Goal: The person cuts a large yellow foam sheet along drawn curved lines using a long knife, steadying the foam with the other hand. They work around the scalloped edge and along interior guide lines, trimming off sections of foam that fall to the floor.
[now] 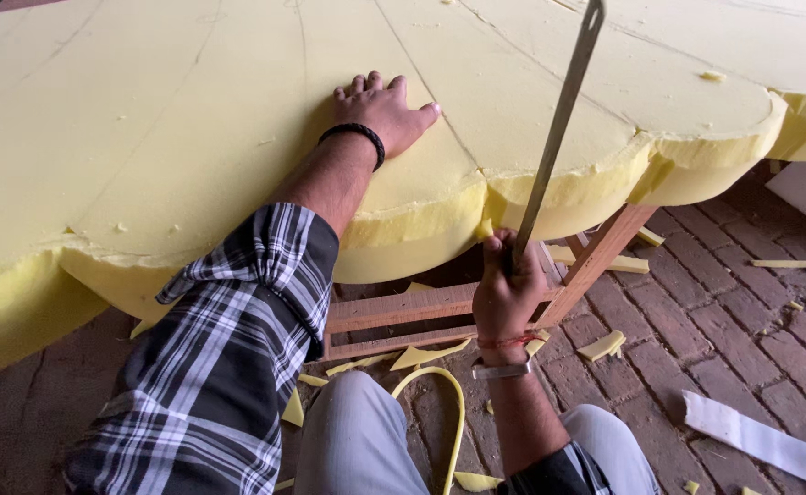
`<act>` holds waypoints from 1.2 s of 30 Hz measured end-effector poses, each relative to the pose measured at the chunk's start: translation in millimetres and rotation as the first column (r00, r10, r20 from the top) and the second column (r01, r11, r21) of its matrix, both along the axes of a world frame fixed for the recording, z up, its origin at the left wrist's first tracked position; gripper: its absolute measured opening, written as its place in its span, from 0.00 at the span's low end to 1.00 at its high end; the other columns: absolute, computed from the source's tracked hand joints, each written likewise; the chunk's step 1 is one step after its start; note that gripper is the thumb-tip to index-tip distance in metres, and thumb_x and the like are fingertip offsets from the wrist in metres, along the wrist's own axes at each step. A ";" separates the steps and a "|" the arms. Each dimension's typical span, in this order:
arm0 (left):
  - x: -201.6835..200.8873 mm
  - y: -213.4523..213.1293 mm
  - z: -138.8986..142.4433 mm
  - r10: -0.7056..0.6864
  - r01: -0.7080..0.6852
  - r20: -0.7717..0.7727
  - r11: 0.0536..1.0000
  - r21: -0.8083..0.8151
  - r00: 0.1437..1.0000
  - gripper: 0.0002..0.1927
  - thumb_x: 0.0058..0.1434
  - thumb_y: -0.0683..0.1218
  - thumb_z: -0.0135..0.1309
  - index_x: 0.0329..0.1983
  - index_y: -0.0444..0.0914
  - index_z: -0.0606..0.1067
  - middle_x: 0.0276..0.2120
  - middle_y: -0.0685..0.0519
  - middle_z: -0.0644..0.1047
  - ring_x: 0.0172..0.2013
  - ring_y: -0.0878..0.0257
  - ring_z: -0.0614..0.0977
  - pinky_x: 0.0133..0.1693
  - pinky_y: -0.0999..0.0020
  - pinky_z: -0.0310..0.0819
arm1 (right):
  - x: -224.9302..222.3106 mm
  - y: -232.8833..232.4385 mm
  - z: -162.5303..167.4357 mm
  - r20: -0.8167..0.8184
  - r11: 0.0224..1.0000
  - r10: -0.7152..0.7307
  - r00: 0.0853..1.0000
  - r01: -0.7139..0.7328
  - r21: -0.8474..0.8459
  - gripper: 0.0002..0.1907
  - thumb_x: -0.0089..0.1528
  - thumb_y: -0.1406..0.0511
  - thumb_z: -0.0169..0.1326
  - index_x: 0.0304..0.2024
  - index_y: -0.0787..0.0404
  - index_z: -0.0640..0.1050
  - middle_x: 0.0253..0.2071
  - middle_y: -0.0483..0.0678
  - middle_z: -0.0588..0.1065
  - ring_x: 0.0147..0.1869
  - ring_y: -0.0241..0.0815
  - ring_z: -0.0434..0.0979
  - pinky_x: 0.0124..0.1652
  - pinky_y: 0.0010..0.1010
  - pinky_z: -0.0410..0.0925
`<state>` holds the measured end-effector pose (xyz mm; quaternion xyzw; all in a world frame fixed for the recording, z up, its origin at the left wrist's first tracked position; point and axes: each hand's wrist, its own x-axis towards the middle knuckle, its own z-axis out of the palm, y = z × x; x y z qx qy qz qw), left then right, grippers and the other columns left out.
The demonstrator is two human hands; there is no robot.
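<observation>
Foam first: the big yellow foam slab [192,137] fills the upper part of the view, lying flat on a wooden frame [403,312], its scalloped front edge facing the person. On top of it, the left hand [380,115] lies flat, palm down and fingers together, pressing the foam just behind the edge, holding nothing. Moving right, a notch between two scallops shows in the edge, and right there stands the long metal blade [554,133]. Its long axis runs steeply upward, leaning a little to the right, crossing in front of the foam edge. Below, the right hand [506,293] is clamped in a fist around the blade's lower end, under the slab's rim. So the right hand is nearest the notch, with the foam above and beyond it. Yellow offcuts [605,346] litter the brick floor [733,321] at the right.
</observation>
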<state>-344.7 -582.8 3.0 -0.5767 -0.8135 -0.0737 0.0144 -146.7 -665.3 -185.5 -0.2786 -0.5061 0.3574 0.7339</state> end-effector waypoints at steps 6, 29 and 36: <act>-1.3 1.4 -4.7 -0.004 0.004 0.003 1.000 0.024 1.000 0.43 0.62 0.73 0.39 0.74 0.46 0.57 0.75 0.43 0.51 0.74 0.48 0.51 0.71 0.44 0.37 | 6.4 -22.8 -49.5 -0.166 0.975 0.131 0.977 -0.157 -0.159 0.04 0.69 0.69 0.58 0.45 0.65 0.78 0.40 0.40 0.75 0.42 0.29 0.72 0.42 0.21 0.68; -6.4 0.7 -5.1 -0.019 0.020 -0.022 0.999 0.039 1.000 0.42 0.62 0.72 0.40 0.73 0.45 0.61 0.73 0.44 0.57 0.73 0.48 0.55 0.70 0.45 0.43 | -7.6 -26.8 -61.8 -0.167 0.884 0.418 0.893 -0.442 -0.153 0.20 0.74 0.55 0.44 0.45 0.65 0.76 0.39 0.39 0.70 0.42 0.27 0.64 0.46 0.20 0.61; -7.7 1.1 -4.8 -0.020 0.021 -0.017 0.998 0.051 1.000 0.42 0.61 0.73 0.41 0.72 0.45 0.61 0.72 0.44 0.58 0.72 0.48 0.55 0.69 0.44 0.43 | -25.4 -31.0 -57.8 -0.115 0.901 0.380 0.918 -0.395 -0.177 0.19 0.75 0.55 0.44 0.46 0.64 0.75 0.38 0.37 0.69 0.39 0.27 0.61 0.41 0.19 0.59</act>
